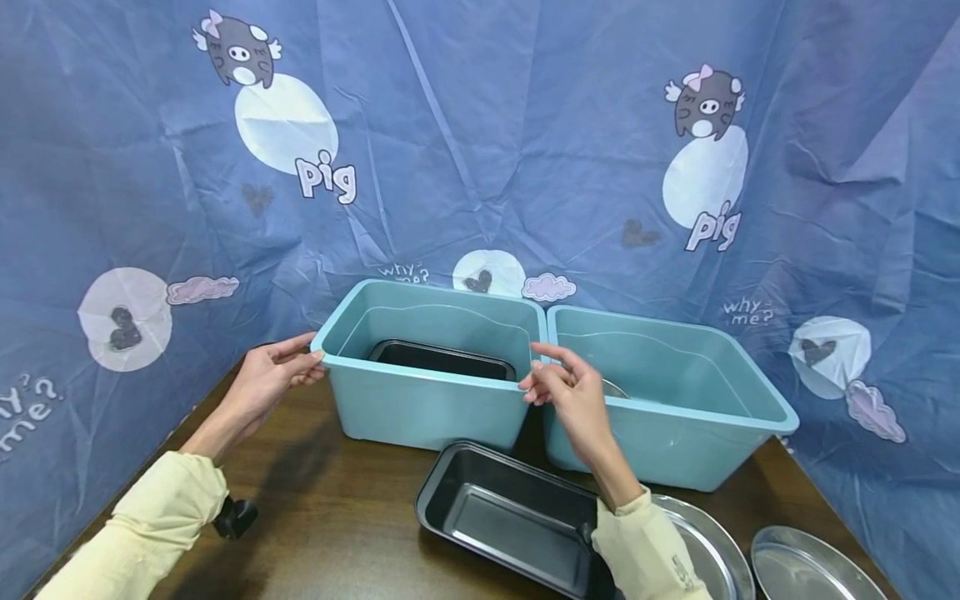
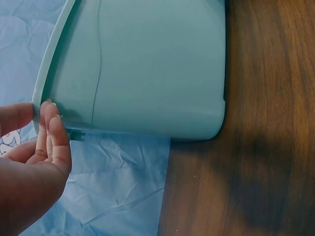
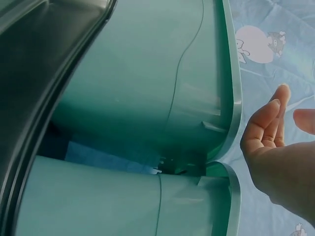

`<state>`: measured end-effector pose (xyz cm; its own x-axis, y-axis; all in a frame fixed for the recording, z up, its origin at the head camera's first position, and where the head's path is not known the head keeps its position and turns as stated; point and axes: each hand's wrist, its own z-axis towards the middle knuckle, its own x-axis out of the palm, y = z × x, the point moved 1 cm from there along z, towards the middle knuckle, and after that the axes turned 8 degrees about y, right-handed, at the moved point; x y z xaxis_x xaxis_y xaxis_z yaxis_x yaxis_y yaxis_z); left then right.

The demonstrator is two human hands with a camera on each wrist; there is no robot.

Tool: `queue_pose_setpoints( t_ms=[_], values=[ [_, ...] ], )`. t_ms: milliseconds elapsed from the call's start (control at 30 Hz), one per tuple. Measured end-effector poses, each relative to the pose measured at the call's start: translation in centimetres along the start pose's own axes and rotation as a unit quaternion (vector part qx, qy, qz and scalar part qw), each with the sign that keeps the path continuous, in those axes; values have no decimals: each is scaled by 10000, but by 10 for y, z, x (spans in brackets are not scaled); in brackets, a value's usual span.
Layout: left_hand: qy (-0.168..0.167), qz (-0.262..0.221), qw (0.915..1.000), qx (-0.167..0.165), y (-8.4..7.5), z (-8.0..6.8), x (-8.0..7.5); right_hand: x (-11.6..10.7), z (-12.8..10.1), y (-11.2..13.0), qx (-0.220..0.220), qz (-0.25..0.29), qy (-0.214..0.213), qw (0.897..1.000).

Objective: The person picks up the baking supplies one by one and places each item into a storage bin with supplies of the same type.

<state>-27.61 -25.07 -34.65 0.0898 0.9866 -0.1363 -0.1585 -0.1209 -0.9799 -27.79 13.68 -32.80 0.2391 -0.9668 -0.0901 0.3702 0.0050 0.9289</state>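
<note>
Head view shows two teal bins side by side on the table at mid-frame, in front of a blue cloth backdrop. Left hand sits at the left rim corner of the left bin; in the left wrist view its fingers lie fairly straight against that rim, thumb on the other side, so the grip looks light and not clenched. Right hand hovers at the gap where the left bin meets the right bin, fingers loosely spread; in the right wrist view the palm stands just clear of the rim, grip released and holding nothing. A black pan lies inside the left bin. A second black pan rests on the table at lower centre, just in front of the bins. Two round metal plates lie at the lower right, one partly under the right sleeve.
</note>
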Motion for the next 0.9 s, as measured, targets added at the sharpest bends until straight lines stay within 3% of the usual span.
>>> queue_pose_setpoints(
  t_ms=[367, 533, 900],
  values=[
    [-12, -15, 10000, 17, 3, 1, -1, -8, -25, -2, -16, -285, 59, 9996],
    [7, -16, 10000, 7, 3, 1, -1, -13, -35, -4, 2, -167, 55, 9998],
    [-4, -40, 10000, -7, 4, 3, -1, -25, -56, -3, 233, -395, 61, 9989]
  ],
)
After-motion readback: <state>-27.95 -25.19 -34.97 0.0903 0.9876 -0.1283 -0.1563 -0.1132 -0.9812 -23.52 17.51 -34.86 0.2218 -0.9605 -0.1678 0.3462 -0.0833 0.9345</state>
